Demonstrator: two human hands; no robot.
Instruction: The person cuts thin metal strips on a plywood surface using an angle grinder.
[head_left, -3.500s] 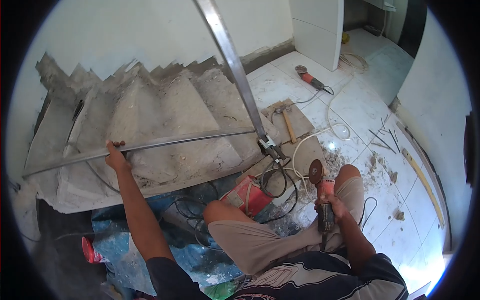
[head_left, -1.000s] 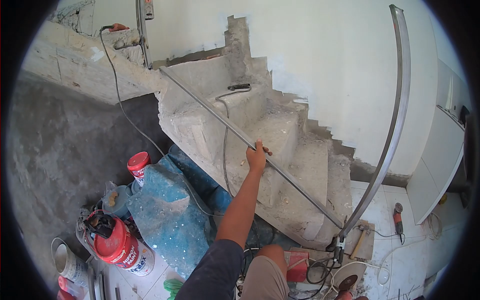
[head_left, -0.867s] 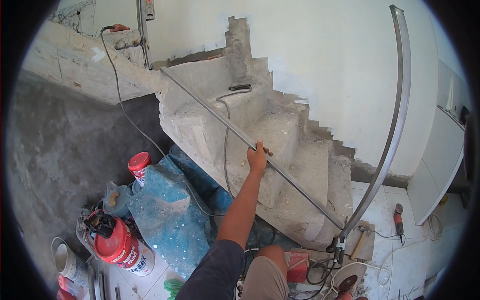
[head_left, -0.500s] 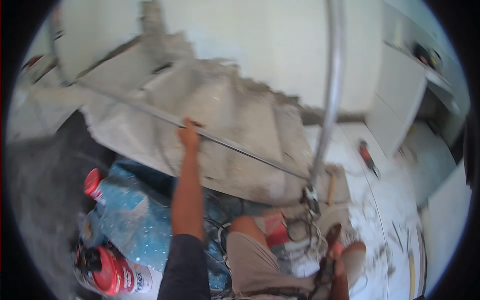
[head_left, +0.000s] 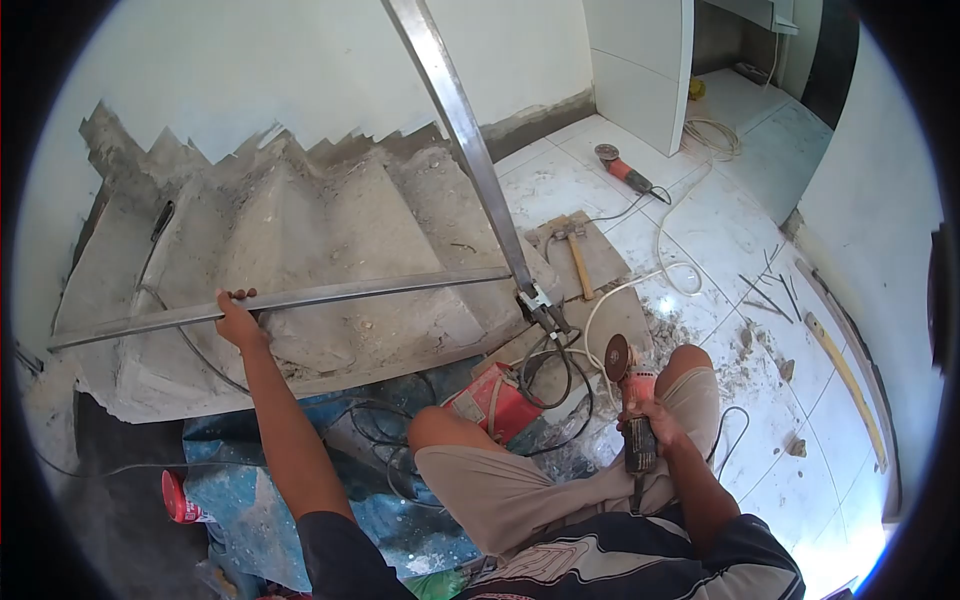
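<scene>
My left hand [head_left: 240, 318] is closed around a long metal tube [head_left: 365, 292] that lies slantwise across the rough concrete steps [head_left: 330, 225]. At its right end the tube meets an upright metal post [head_left: 462, 125], with a clamp [head_left: 538, 300] at the joint. My right hand [head_left: 655, 420] grips an angle grinder [head_left: 640, 445] by its body, over my lap. Its disc points up and away from me. Next to my knee stands a red box-shaped machine [head_left: 497, 403] with black cables around it.
Another angle grinder [head_left: 628, 172] lies on the white tiled floor [head_left: 700, 340]. A hammer [head_left: 578, 262] rests on a board by the post. Cables, thin metal rods [head_left: 770, 295] and rubble are scattered to the right. A blue tarp [head_left: 250, 500] and a red-lidded container [head_left: 180, 497] are at lower left.
The view has swung to the right, shifting the stairs left in the picture. My right hand and its angle grinder now show clearly. My left hand still grips the tube.
</scene>
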